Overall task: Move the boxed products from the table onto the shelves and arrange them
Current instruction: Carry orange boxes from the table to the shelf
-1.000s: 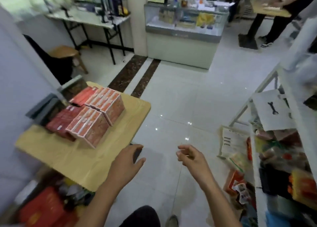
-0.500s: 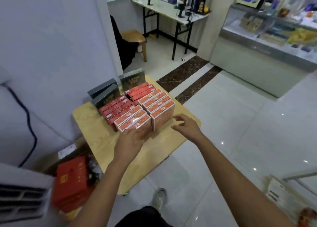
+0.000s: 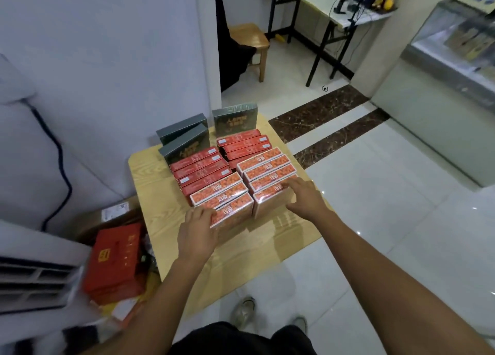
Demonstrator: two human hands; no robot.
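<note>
A small wooden table (image 3: 150,172) carries two rows of orange boxes (image 3: 267,167), red boxes (image 3: 201,167) behind them and dark green boxes (image 3: 184,132) at the back by the wall. My left hand (image 3: 198,228) grips the left end of the front orange box (image 3: 233,210) of the left row. My right hand (image 3: 302,196) lies over the front orange box (image 3: 270,202) of the right row, fingers on its top and thumb on its near face. No shelves are in view.
A red gift box (image 3: 115,261) and a cardboard carton (image 3: 112,212) sit on the floor left of the table, beside a white appliance (image 3: 32,274). A wooden stool (image 3: 249,38), a folding table (image 3: 321,3) and a glass counter (image 3: 442,68) stand beyond on the tiled floor.
My view swung from the shelves and floor to the table. Both hands reached forward from the table's edge onto the front orange boxes.
</note>
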